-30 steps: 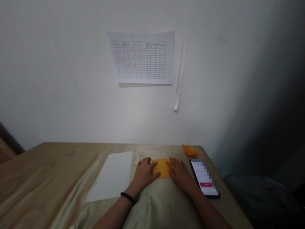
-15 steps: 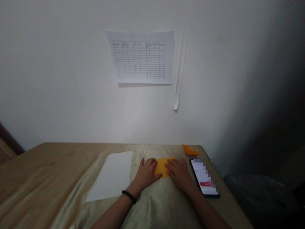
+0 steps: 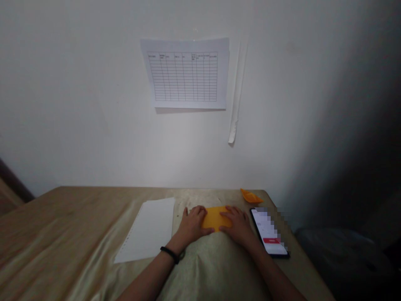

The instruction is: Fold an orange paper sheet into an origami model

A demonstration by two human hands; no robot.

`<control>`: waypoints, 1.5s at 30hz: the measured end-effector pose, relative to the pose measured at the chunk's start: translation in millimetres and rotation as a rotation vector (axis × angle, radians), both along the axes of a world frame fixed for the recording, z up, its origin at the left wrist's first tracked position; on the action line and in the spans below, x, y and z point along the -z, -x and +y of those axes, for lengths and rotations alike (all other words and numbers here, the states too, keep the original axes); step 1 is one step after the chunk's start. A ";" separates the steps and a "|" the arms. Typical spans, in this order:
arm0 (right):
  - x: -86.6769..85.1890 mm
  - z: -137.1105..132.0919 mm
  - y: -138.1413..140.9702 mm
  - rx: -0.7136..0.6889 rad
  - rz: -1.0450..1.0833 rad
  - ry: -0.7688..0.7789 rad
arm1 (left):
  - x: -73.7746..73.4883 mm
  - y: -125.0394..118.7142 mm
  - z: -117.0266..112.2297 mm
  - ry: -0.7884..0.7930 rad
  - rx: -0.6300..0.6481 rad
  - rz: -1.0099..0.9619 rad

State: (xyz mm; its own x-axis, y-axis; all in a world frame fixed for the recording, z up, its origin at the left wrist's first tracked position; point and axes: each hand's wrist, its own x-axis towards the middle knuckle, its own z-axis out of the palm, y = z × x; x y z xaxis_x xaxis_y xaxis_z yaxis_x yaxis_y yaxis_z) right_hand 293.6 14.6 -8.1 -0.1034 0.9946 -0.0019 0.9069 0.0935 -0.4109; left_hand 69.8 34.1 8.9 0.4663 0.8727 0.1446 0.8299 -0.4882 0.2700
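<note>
A yellow-orange sheet of paper (image 3: 216, 217), roughly rectangular, lies on the cloth-covered table between my two hands. My left hand (image 3: 193, 223) holds its left end, the thumb along the near edge and the fingers curled at the far corner. At the right end, my right hand (image 3: 236, 223) grips the sheet, its thumb at the near edge and its fingers bent over the top. Whether the sheet is folded underneath cannot be made out. Beyond my right hand sits a small folded orange paper boat (image 3: 250, 196).
White loose-leaf sheets (image 3: 147, 230) lie left of my hands. A phone (image 3: 269, 234) with a lit screen is at the right, near the edge of the satin tablecloth (image 3: 78, 221). A printed table sheet (image 3: 184, 75) and a loose white strip (image 3: 236, 96) hang on the wall.
My right hand has shifted slightly on the yellow-orange paper, its thumb now at the near edge and more of the sheet showing. My left hand has hardly moved.
</note>
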 end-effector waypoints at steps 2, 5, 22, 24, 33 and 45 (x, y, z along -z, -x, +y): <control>2.5 2.8 -5.8 -0.013 0.019 0.038 | -0.9 0.1 -0.4 0.019 -0.004 0.001; 8.3 7.2 -16.3 -0.020 0.077 0.046 | -2.2 -0.2 -0.7 0.038 -0.007 0.005; 23.3 15.8 -43.9 -0.104 0.208 0.115 | 2.8 1.0 -1.2 0.010 -0.013 0.001; 22.8 14.5 -41.1 -0.099 0.174 0.102 | 4.6 -3.6 -3.3 -0.012 -0.037 0.004; 5.5 -1.0 -10.0 0.054 0.085 -0.062 | 11.4 -28.6 -11.1 -0.077 -0.167 -0.002; 6.6 -0.5 -9.0 0.075 0.089 -0.034 | -3.3 15.7 13.0 0.296 -0.048 0.037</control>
